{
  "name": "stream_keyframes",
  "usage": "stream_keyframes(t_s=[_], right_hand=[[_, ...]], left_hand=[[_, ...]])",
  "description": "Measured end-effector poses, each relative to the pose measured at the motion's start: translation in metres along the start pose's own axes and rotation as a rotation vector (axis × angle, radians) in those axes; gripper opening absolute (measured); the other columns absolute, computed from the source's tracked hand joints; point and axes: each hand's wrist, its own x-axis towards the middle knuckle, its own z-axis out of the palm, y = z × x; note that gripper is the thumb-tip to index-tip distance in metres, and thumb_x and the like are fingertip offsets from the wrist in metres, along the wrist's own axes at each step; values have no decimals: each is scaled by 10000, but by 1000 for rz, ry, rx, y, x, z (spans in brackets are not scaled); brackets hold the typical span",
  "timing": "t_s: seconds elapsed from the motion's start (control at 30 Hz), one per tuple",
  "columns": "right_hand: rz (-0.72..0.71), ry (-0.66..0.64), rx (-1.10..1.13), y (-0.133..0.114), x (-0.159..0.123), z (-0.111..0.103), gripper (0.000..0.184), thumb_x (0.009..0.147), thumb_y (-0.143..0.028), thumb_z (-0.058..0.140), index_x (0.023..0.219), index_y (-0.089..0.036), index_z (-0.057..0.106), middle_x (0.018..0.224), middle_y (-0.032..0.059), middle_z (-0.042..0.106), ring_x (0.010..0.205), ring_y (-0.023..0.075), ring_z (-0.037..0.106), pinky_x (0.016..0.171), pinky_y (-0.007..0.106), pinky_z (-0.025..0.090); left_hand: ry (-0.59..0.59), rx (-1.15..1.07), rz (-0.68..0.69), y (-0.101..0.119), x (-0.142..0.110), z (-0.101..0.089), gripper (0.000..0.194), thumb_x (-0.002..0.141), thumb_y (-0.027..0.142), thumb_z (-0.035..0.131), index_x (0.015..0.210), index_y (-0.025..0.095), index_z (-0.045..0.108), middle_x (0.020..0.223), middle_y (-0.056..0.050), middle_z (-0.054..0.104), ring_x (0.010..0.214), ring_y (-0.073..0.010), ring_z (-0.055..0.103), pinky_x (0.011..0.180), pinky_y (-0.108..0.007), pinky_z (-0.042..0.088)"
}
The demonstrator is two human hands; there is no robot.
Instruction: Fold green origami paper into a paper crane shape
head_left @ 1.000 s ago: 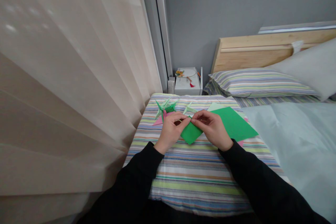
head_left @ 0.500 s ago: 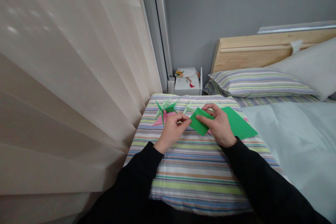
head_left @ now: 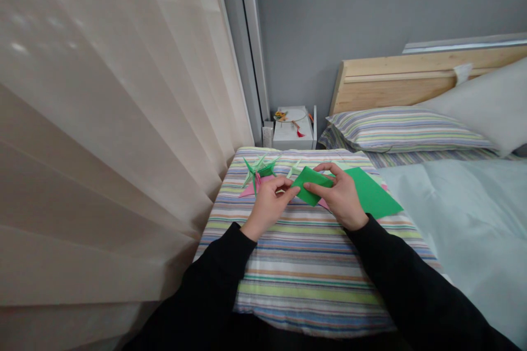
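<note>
A small folded square of green paper [head_left: 312, 184] is held up over the striped cloth [head_left: 304, 285], its corners pointing left and right. My left hand [head_left: 272, 201] pinches its left corner between thumb and fingertips. Across its right side lies the thumb of my right hand [head_left: 342, 196], with the fingers behind the paper. Under and beyond my right hand rests a larger green sheet [head_left: 374, 194]. Left of my hands sit green folded paper cranes [head_left: 263, 170] on pink paper [head_left: 247, 191]. A pale green folded piece [head_left: 295, 168] stands just behind the held paper.
Pleated curtains [head_left: 123, 120] hang close on the left. At the back stands a small white cabinet [head_left: 288, 134] with a red tassel [head_left: 300, 132] on top. To the right is a bed with a pale blue cover [head_left: 461, 208], a striped pillow [head_left: 411, 129] and a wooden headboard [head_left: 379, 90].
The folded green paper has moved slightly left and tilted, and my left fingers now overlap its left corner more. My right hand has shifted slightly left with it.
</note>
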Motion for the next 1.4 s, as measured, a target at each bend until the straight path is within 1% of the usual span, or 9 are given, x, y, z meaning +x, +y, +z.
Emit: stream_keyframes(t_s=[0.2, 0.33, 0.47, 0.57, 0.67, 0.8, 0.9, 1.0, 1.4], right_hand=[[9, -13, -13, 1, 0, 3, 469, 615, -330, 899, 961, -218, 604, 680, -34, 696, 553, 142, 608, 530, 260, 501], [35, 5, 46, 5, 2, 3, 475, 589, -365, 914, 922, -213, 611, 745, -7, 726, 613, 166, 641, 597, 297, 531], [15, -33, 57, 9, 5, 2, 338, 653, -423, 877, 758, -199, 646, 701, -4, 683, 626, 155, 601, 628, 299, 497], [-24, -60, 8, 12, 6, 1, 324, 729, -458, 823, 664, -199, 639, 605, -25, 599, 570, 132, 513, 585, 287, 434], [-62, -67, -14, 13, 6, 0, 318, 749, -442, 813, 642, -199, 637, 593, -34, 574, 570, 124, 483, 587, 282, 410], [-29, -97, 8, 10, 2, 2, 261, 733, -415, 826, 678, -198, 691, 643, -25, 661, 598, 140, 553, 624, 293, 467], [-11, -177, -21, 8, -2, 6, 224, 741, -396, 819, 840, -197, 792, 852, 16, 785, 758, 196, 680, 778, 347, 545], [-16, -209, -63, 8, -4, 8, 276, 765, -394, 800, 949, -189, 819, 983, 43, 810, 880, 241, 727, 870, 386, 557], [-15, -173, -27, 14, -2, 11, 296, 733, -415, 812, 899, -169, 816, 890, 53, 812, 789, 243, 737, 787, 391, 589]], left_hand=[[-18, 82, 40, -4, -2, 1, 182, 830, 318, 689, 757, 152, 673, 748, -11, 584, 683, -136, 534, 593, -242, 444], [8, 111, 81, -4, -1, 1, 196, 842, 317, 689, 736, 152, 669, 723, -11, 592, 701, -144, 537, 641, -256, 443], [112, 7, 52, -2, 1, 0, 192, 804, 324, 733, 740, 155, 670, 693, 3, 583, 684, -138, 534, 631, -252, 437], [181, -59, 18, -2, 3, -3, 234, 790, 360, 751, 719, 163, 645, 663, 22, 563, 644, -123, 514, 620, -247, 427], [221, -66, 14, -3, 3, -6, 224, 783, 357, 763, 728, 169, 654, 687, 21, 585, 656, -121, 520, 635, -248, 421], [191, -63, 17, -1, 1, -6, 236, 784, 348, 766, 685, 171, 646, 654, 23, 553, 646, -121, 496, 626, -254, 406], [139, -71, 43, 3, 0, -4, 242, 765, 326, 773, 650, 169, 631, 643, 29, 531, 634, -114, 471, 624, -256, 396], [134, -73, 59, 6, 0, -1, 259, 738, 320, 788, 618, 167, 616, 640, 30, 528, 633, -111, 466, 621, -256, 397], [151, -62, 35, 0, 1, -1, 338, 713, 402, 812, 609, 173, 587, 613, 37, 491, 605, -107, 449, 565, -242, 389]])
